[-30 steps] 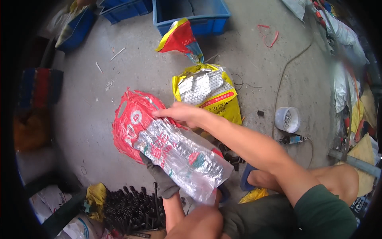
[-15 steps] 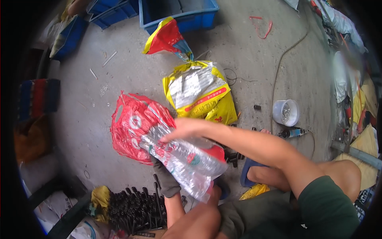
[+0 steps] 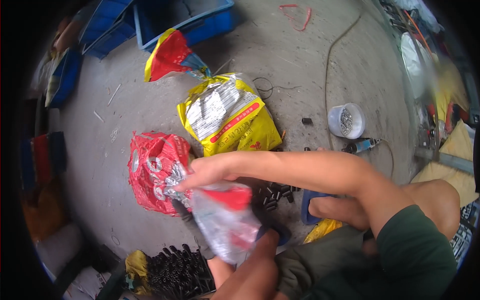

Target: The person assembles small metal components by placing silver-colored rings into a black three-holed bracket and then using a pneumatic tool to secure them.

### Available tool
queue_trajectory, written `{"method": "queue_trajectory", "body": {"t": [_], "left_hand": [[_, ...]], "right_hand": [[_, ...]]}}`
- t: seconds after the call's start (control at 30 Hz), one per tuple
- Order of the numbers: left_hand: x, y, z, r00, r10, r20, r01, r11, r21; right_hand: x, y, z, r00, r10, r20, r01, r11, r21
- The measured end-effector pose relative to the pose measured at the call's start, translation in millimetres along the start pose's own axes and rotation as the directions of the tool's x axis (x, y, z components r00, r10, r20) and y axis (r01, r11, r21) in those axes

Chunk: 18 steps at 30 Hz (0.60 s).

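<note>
Red-printed clear plastic bag [image 3: 220, 220], frame centre, pinched shut in the right hand [image 3: 207, 172]; gloved left hand [image 3: 192, 220] grips beneath; emptying unfinished.

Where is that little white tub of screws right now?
In the head view the white tub stands on the concrete floor to the person's right, beyond the right forearm, just above a small blue tool and right of the yellow bag.

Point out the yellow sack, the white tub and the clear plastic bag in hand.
yellow sack [image 3: 235, 125]: head view, middle of its printed face.
white tub [image 3: 346, 121]: head view, its open top.
clear plastic bag [image 3: 225, 225]: head view, its crinkled middle below the right hand [image 3: 207, 172].
</note>
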<state>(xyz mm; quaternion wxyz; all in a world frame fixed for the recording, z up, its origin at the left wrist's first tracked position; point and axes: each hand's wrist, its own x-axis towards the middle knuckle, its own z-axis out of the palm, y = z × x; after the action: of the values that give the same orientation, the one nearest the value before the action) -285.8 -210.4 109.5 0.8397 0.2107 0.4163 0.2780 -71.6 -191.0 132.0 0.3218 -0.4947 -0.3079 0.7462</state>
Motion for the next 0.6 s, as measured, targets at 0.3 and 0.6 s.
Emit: {"method": "queue_trajectory", "body": {"t": [0.3,0.6], "left_hand": [[14,72,-49,0.982,0.091,-0.167,-0.062,0.983,0.172],[12,72,-77,0.976,0.087,-0.198,-0.059,0.988,0.146]], "right_hand": [[8,39,17,0.525,-0.838,-0.147,0.349,0.369,-0.861],[18,63,17,0.466,-0.873,-0.146,0.445,0.374,-0.814]]}}
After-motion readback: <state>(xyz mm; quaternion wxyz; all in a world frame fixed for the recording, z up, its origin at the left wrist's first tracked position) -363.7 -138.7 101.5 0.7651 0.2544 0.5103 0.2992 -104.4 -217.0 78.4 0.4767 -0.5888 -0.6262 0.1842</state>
